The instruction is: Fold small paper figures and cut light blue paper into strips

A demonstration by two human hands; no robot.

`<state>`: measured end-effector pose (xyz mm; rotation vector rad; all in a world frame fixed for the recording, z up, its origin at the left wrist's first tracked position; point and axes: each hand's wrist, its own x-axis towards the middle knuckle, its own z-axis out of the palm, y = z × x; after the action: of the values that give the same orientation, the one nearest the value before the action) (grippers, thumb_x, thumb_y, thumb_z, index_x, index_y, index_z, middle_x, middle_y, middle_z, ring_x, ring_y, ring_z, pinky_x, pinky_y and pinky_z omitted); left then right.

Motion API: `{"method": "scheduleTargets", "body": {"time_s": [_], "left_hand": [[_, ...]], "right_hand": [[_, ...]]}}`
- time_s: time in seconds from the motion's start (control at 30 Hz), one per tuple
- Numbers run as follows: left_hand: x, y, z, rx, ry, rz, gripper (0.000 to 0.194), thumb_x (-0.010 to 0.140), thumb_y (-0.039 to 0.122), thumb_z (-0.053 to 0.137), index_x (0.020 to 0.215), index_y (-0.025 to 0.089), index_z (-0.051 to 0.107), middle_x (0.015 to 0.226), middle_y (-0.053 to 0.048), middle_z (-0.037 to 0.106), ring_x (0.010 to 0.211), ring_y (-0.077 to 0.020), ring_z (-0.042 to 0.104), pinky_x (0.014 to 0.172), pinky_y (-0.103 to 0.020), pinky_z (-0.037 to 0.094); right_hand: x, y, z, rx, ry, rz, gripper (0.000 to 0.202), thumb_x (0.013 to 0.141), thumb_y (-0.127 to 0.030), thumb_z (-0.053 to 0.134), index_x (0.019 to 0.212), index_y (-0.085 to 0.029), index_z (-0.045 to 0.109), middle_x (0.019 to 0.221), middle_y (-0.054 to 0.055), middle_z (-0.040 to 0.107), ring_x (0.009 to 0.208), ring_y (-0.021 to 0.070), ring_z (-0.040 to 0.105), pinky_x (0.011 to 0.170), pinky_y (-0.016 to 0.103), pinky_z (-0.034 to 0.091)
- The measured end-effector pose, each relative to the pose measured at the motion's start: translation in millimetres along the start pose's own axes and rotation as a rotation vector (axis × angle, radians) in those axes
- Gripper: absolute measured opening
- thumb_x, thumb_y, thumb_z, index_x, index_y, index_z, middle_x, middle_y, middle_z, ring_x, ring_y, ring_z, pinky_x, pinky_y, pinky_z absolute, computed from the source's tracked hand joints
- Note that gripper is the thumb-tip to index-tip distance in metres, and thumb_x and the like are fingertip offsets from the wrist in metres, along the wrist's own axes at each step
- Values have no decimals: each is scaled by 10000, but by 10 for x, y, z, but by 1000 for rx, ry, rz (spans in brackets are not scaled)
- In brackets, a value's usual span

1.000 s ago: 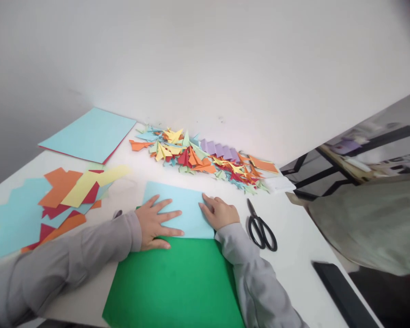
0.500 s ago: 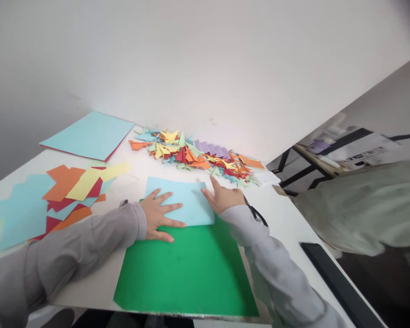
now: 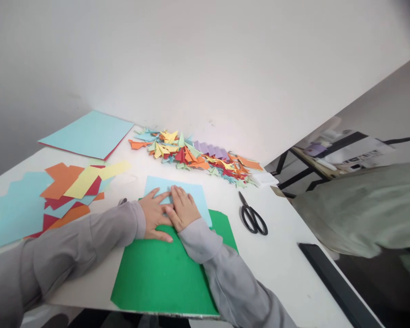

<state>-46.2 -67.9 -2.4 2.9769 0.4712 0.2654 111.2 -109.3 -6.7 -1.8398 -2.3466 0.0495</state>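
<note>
Light blue sheet: one, under both hands, lying on the near green board and reaching past its far edge.
Left hand: one (image 3: pixel 153 214), fingers spread wide, laid flat on the light blue sheet (image 3: pixel 198 195), thumb over the green board (image 3: pixel 160 278); it grips nothing.
Right hand: one (image 3: pixel 185 208), flat on the same sheet, fingers straight and side by side, thumb a little apart; its fingertips meet those of the left hand, and whether they overlap I cannot tell.
Scissors: one pair (image 3: pixel 251 216), right of the right hand, black handles toward the person, tip pointing away.
Dark bar: one (image 3: pixel 338 282), farther right of the right hand and nearer the person, along the tabletop (image 3: pixel 276 273) edge.
Large sheets: at least two (image 3: pixel 89 134), light blue over red, beyond the left hand and to its left.
Flat paper pieces: orange, yellow, red and light blue (image 3: pixel 71 189), left of the left hand, overlapping too much to count.
Folded papers: a many-coloured heap (image 3: pixel 187 152), beyond both hands, too tangled to count.
Purple pleated strip: one (image 3: pixel 212 149), at the heap's back.
</note>
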Motion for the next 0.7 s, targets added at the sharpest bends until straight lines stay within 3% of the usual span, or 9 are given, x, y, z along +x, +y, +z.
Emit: {"method": "scheduleTargets", "body": {"time_s": [0.33,0.53,0.7], "left_hand": [[-3,21,-26,-3,-12,-17,505,688,677,403,1130,455,503,1377,9,354,1271,-366,199,953,-619,97],[3,13,-27,-3,-24,-27,519,676,666,434,1162,485,456,1385,11,342,1255,-388,222,935,-638,97],[5,4,-40,-12,-33,6,541,680,666,426,1182,466,446,1392,-3,329,1252,-401,220,925,-650,106]], "right_hand": [[-352,332,31,-223,-27,-3,682,835,-548,210,1378,-137,171,1424,122,237,1294,298,216,984,573,181],[-483,135,-87,-224,-21,-38,830,765,-666,229,1352,-79,251,1411,163,243,1283,344,217,987,599,114],[-629,16,-58,-175,-52,-36,907,748,-701,174,1331,-12,271,1385,218,266,1274,319,261,990,546,195]]}}
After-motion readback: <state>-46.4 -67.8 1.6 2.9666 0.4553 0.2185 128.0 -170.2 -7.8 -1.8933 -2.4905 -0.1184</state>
